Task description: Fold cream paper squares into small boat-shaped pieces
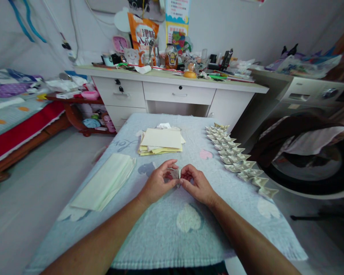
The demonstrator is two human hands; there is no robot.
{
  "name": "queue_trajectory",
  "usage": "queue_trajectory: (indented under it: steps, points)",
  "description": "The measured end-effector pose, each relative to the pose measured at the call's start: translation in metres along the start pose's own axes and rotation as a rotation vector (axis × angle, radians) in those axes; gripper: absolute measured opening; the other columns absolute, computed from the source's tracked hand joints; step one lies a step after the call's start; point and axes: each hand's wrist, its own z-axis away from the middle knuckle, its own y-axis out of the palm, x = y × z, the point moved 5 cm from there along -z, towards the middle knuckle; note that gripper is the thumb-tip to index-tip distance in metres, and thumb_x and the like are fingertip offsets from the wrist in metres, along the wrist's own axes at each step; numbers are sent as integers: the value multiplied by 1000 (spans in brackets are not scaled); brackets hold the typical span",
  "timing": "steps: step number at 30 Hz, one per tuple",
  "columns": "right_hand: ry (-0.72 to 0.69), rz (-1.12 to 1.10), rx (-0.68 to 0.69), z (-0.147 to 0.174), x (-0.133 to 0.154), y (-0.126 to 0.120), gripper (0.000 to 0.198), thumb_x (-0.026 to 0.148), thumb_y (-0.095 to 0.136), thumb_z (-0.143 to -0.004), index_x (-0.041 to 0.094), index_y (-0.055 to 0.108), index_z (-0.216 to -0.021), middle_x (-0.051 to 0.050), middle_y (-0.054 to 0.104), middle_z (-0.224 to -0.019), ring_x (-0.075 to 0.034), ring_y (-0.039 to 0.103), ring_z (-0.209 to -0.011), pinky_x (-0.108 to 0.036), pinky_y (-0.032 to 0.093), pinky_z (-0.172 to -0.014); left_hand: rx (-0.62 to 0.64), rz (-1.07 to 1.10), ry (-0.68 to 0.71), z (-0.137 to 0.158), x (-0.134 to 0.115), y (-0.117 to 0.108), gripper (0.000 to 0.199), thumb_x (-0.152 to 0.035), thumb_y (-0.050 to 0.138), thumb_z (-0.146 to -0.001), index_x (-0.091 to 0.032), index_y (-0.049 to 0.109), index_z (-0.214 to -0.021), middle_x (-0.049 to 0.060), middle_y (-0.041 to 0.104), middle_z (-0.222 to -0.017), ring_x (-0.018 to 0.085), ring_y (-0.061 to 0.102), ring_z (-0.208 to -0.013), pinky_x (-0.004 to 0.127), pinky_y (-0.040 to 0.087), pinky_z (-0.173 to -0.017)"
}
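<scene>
Over the middle of the cloth-covered table (149, 244), a small folded piece of paper (177, 174) is pinched between my two hands. My left hand (161, 179) grips its left side with thumb and fingers. From the right, the fingertips and thumb of my right hand (197, 183) close on its other edge. Beyond my hands sits a stack of cream and yellow paper sheets (161, 138). To the left lies a pile of long pale paper sheets (104, 181). Several folded paper pieces (236, 156) with pointed ends stand in rows along the table's right side.
Behind the table, a white desk (177, 93) carries an orange snack bag (143, 36), a jar (171, 56) and much clutter. At the right, a washing machine (306, 95) has its round door open with clothes hanging out. A bed (20, 122) is at the left.
</scene>
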Motion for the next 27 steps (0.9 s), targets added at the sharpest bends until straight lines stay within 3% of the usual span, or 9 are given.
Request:
queue_trajectory:
  steps: [6, 10, 13, 17, 20, 27]
  points:
    - [7, -14, 0, 0, 1, 1, 19, 34, 60, -85, 19, 51, -91, 1, 55, -76, -12, 52, -69, -23, 43, -65, -46, -125, 133, 3, -4, 1, 64, -12, 67, -72, -24, 37, -128, 6, 56, -113, 14, 64, -88, 29, 53, -80]
    - [-17, -38, 1, 0, 4, 1, 17, 34, 59, -87, 19, 52, -92, 1, 56, -77, -12, 53, -71, -23, 43, -67, -128, -139, 226, 6, -10, -2, 46, -12, 66, -72, -22, 41, -109, 6, 47, -116, 15, 62, -94, 31, 54, -80]
    - [-31, -58, -8, 1, 6, 1, 17, 34, 58, -87, 19, 52, -94, 1, 56, -79, -12, 53, -71, -23, 43, -67, -120, -216, 298, 7, -18, -2, 29, -10, 65, -73, -21, 47, -94, 6, 46, -111, 17, 58, -103, 32, 54, -85]
    - [-43, -62, -23, 1, 6, 0, 15, 31, 57, -88, 19, 52, -95, 1, 56, -78, -12, 53, -70, -23, 43, -66, -64, -354, 317, 8, -25, 0, 19, -10, 63, -76, -20, 56, -90, 7, 50, -110, 18, 55, -104, 32, 52, -88]
    - [-45, -40, -25, 1, 7, 0, 13, 29, 57, -88, 19, 52, -94, 1, 57, -78, -12, 53, -70, -23, 43, -66, -36, -339, 318, 8, -26, 1, 22, -10, 62, -78, -21, 59, -96, 7, 51, -117, 17, 56, -103, 29, 53, -84]
    - [-32, 22, -63, 1, 12, -4, 11, 26, 59, -83, 20, 52, -90, 1, 59, -74, -12, 54, -67, -23, 44, -63, -11, -274, 295, 7, -27, 2, 18, -11, 62, -78, -21, 62, -94, 6, 58, -106, 17, 57, -100, 26, 54, -78]
